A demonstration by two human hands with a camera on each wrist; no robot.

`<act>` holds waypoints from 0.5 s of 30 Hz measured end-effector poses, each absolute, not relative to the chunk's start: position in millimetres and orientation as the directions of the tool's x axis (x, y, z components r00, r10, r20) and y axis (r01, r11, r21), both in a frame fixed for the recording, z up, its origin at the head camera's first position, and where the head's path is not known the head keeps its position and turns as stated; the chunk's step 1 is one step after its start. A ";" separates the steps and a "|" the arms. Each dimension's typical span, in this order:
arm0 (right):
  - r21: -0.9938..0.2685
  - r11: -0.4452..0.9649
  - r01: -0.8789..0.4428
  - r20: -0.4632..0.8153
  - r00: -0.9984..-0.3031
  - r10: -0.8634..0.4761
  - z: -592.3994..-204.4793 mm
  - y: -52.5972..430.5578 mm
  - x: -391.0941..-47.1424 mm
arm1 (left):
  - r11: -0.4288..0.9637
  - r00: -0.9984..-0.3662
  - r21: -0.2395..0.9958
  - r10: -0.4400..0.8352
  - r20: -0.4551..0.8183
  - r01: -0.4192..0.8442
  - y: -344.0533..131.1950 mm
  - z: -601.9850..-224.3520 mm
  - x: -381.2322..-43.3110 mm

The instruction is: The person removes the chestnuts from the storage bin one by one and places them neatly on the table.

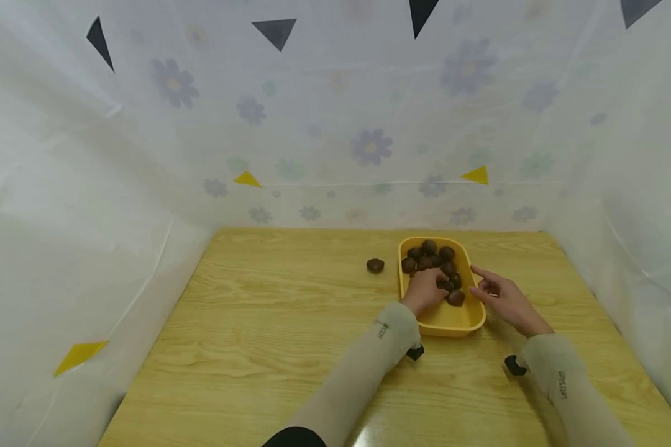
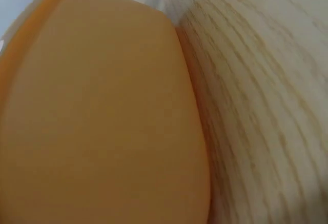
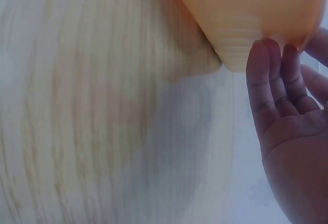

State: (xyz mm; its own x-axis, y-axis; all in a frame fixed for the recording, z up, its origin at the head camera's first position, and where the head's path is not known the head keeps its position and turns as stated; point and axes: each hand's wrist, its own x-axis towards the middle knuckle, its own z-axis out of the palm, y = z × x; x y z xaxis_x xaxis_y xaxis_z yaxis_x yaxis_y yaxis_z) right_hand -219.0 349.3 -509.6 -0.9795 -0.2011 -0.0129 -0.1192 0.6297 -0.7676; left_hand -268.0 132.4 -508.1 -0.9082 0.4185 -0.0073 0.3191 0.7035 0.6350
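In the head view, a yellow plastic tray (image 1: 442, 323) holds several dark brown chestnuts (image 1: 429, 247) heaped toward its far end. My left hand (image 1: 425, 290) reaches over the tray's left side, its thumb and fingers bent around a chestnut (image 1: 445, 285) inside. Only the tray's outer wall (image 2: 102, 106) fills most of the left wrist view. At the tray's right side, my right hand (image 1: 506, 303) touches the wall with its fingertips. The right wrist view shows the fingers (image 3: 259, 75) fairly straight against the outer wall.
One loose chestnut (image 1: 375, 266) lies on the wood-grain table (image 1: 257, 323), left of the tray. White sheeting (image 1: 313, 112) with flower prints and triangles hangs behind the table and along both sides.
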 end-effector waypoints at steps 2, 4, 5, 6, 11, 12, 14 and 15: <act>-0.771 0.626 -0.118 -0.013 -0.979 -0.201 -510.1 348.7 -218.5 | 0.700 -0.907 0.639 0.421 -0.010 0.318 131.7 -508.0 -266.3; -0.770 0.627 -0.121 -0.011 -0.979 -0.203 -509.9 348.3 -218.1 | 0.698 -0.908 0.645 0.419 -0.016 0.311 131.2 -507.1 -265.4; -0.767 0.629 -0.124 -0.008 -0.979 -0.202 -509.8 348.1 -218.0 | 0.700 -0.909 0.645 0.417 -0.018 0.308 131.3 -507.2 -265.6; -0.765 0.632 -0.126 -0.005 -0.980 -0.201 -509.6 348.2 -218.2 | 0.702 -0.910 0.643 0.415 -0.019 0.307 131.7 -507.4 -266.0; -0.760 0.637 -0.128 -0.001 -0.980 -0.198 -509.1 349.1 -219.2 | 0.702 -0.913 0.645 0.407 -0.015 0.302 133.0 -509.4 -268.7; -0.762 0.636 -0.126 -0.004 -0.980 -0.199 -509.1 348.9 -219.4 | 0.700 -0.914 0.648 0.405 -0.013 0.301 132.8 -509.8 -268.9; -0.762 0.635 -0.124 -0.008 -0.979 -0.202 -509.5 348.8 -219.8 | 0.694 -0.918 0.659 0.397 -0.015 0.289 132.0 -510.1 -268.8; -0.763 0.634 -0.123 -0.010 -0.979 -0.202 -509.6 348.5 -219.9 | 0.693 -0.919 0.663 0.393 -0.015 0.285 131.7 -510.1 -268.6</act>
